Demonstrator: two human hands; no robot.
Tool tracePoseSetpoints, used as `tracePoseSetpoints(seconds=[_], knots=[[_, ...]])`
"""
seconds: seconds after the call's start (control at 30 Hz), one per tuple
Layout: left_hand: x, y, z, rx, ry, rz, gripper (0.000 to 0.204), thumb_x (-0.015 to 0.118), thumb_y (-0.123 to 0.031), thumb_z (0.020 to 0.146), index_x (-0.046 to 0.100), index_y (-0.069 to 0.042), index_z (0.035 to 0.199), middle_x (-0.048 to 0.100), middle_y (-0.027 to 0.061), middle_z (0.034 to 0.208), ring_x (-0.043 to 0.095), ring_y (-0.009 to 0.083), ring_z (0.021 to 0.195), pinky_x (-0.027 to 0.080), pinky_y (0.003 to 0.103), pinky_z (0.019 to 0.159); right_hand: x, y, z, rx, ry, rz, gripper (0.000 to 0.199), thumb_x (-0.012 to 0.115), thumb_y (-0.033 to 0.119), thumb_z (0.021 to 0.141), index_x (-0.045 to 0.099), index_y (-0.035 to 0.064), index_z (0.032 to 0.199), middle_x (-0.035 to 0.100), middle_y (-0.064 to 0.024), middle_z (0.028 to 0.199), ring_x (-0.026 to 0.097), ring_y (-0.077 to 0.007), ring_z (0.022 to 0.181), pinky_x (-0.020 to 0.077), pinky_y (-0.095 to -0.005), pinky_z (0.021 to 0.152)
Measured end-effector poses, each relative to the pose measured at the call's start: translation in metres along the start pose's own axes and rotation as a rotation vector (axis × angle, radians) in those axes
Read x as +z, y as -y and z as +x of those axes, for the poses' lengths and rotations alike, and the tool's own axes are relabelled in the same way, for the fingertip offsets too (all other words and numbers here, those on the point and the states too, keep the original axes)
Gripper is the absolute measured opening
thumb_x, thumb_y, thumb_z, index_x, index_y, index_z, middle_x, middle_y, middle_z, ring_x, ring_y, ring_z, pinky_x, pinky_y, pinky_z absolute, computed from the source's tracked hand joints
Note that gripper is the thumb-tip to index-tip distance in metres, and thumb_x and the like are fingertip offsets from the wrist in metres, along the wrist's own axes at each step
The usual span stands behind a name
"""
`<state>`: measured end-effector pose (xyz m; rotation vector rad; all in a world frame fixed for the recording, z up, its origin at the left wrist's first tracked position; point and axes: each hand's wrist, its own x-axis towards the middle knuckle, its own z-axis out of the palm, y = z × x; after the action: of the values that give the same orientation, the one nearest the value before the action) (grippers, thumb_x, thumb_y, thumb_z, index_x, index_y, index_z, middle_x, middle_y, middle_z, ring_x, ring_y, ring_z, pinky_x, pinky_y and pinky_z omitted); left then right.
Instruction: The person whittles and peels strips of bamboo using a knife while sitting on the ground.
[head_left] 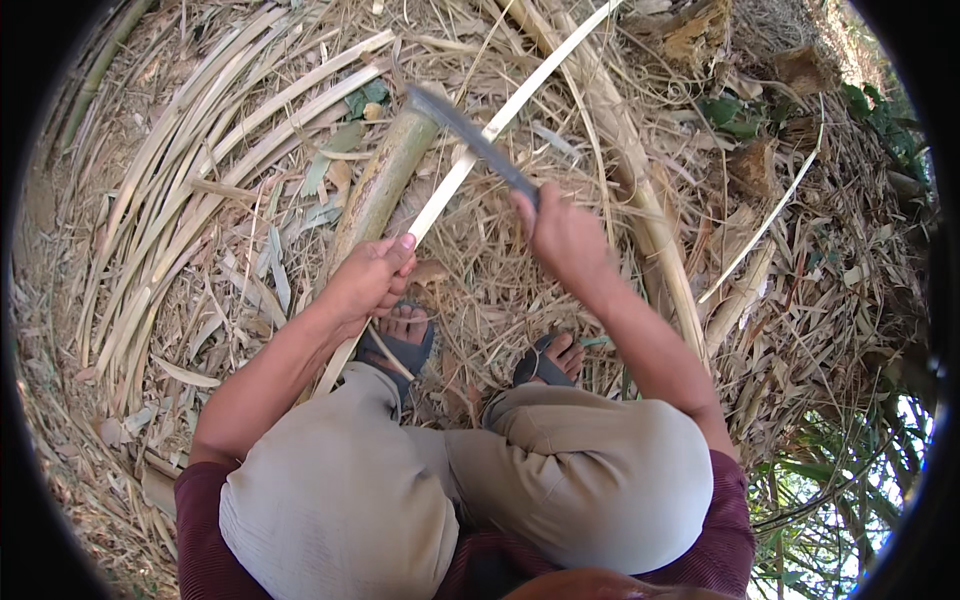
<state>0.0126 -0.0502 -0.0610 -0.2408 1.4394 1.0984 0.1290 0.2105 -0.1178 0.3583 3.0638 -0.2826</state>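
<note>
My left hand is closed around a long pale bamboo strip, which slants up and away to the right past the top of the view. The strip's lower end comes out below the hand beside my left leg. In my right hand is a dark-bladed knife, its handle hidden in the fist. The blade crosses over the strip, pointing far left, and its tip is near the cut end of a green-brown bamboo pole. Whether the blade's edge touches the strip I cannot tell.
Several split bamboo strips lie in a curved bundle at the left. A long bamboo pole runs along the right, with a thin strip farther right. Shavings and dry leaves cover the ground around my sandalled feet. Stumps stand at far right.
</note>
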Motion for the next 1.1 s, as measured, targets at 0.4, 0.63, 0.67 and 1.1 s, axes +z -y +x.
tracePoseSetpoints(seconds=[0.4, 0.63, 0.67, 1.1], knots=[[0.005, -0.005, 0.001, -0.004, -0.012, 0.055, 0.041, 0.047, -0.044, 0.105, 0.045, -0.014, 0.077, 0.035, -0.0077, 0.056, 0.023, 0.0034, 0.041, 0.017, 0.023, 0.038, 0.000, -0.018, 0.012, -0.053, -0.085, -0.106, 0.053, 0.040, 0.055, 0.103, 0.050, 0.0076, 0.083, 0.054, -0.0034, 0.049, 0.052, -0.0198, 0.035, 0.0419, -0.0342, 0.032], [-0.002, 0.001, 0.000, 0.003, 0.007, 0.017, 0.042, 0.050, -0.043, 0.104, 0.044, -0.013, 0.075, 0.031, -0.0089, 0.054, 0.021, 0.0034, 0.041, 0.015, 0.023, 0.038, -0.020, 0.008, -0.001, -0.127, -0.005, 0.032, 0.051, 0.047, 0.055, 0.100, 0.051, 0.0064, 0.085, 0.061, -0.0086, 0.058, 0.060, -0.0256, 0.042, 0.0462, -0.0378, 0.036], [-0.007, 0.004, -0.001, 0.003, 0.019, 0.022, 0.042, 0.050, -0.043, 0.104, 0.044, -0.013, 0.075, 0.030, -0.0090, 0.054, 0.021, 0.0035, 0.040, 0.014, 0.023, 0.038, -0.018, 0.022, -0.009, -0.146, -0.004, 0.047, 0.050, 0.048, 0.054, 0.100, 0.051, 0.0066, 0.086, 0.062, -0.0102, 0.060, 0.061, -0.0267, 0.043, 0.0459, -0.0389, 0.037], [-0.029, -0.005, -0.015, -0.015, 0.088, -0.032, 0.042, 0.047, -0.041, 0.106, 0.047, -0.012, 0.076, 0.033, -0.0070, 0.052, 0.025, 0.0038, 0.038, 0.019, 0.022, 0.036, -0.042, 0.019, 0.007, 0.175, 0.107, 0.294, 0.049, 0.045, 0.046, 0.104, 0.054, 0.0019, 0.086, 0.060, -0.0219, 0.059, 0.061, -0.0447, 0.058, 0.0473, -0.0523, 0.053]])
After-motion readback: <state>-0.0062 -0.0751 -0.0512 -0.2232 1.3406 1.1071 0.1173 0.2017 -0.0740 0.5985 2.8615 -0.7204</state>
